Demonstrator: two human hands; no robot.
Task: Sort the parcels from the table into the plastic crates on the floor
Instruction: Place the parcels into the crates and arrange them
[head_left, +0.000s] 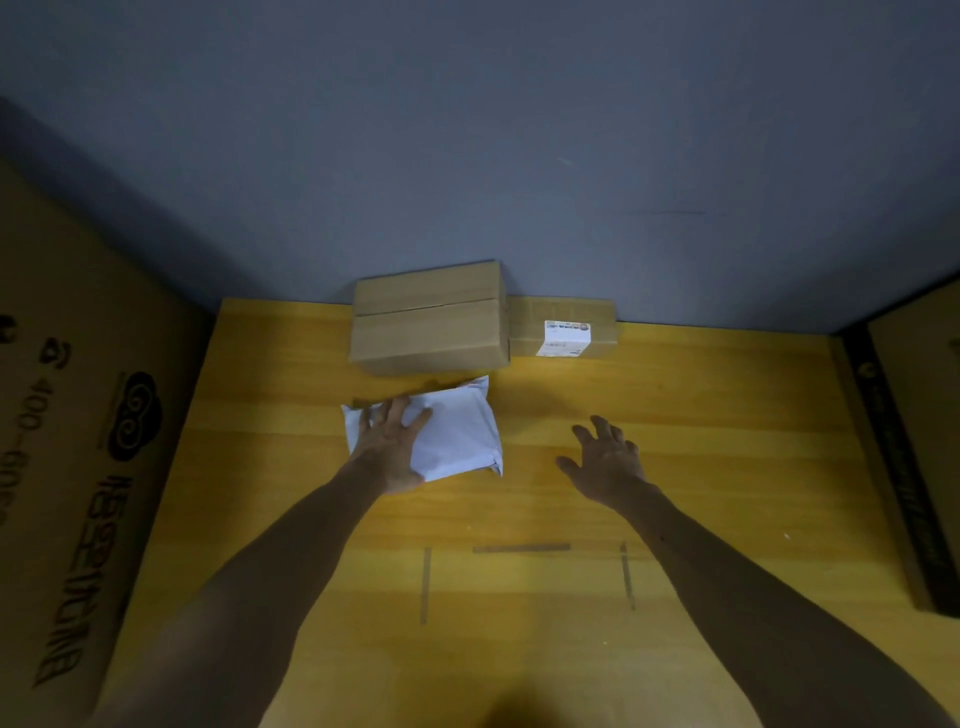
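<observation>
White mailer (460, 434) lies on table (701, 415), 6 o'clock of big cardboard box (428, 322); left hand (389, 449) fingers spread flat on it, likely pinning it for pickup. Right hand (605, 465) at its 3 o'clock, fingers spread, empty.

Hidden under the left hand (390, 447): left part of the white mailer (457, 431). On the small box (563, 312): label (567, 338) print too small to read. Cut by the frame edges: printed cardboard sheet (78, 441) at left, dark carton (914, 415) at right, both forearms at bottom.
</observation>
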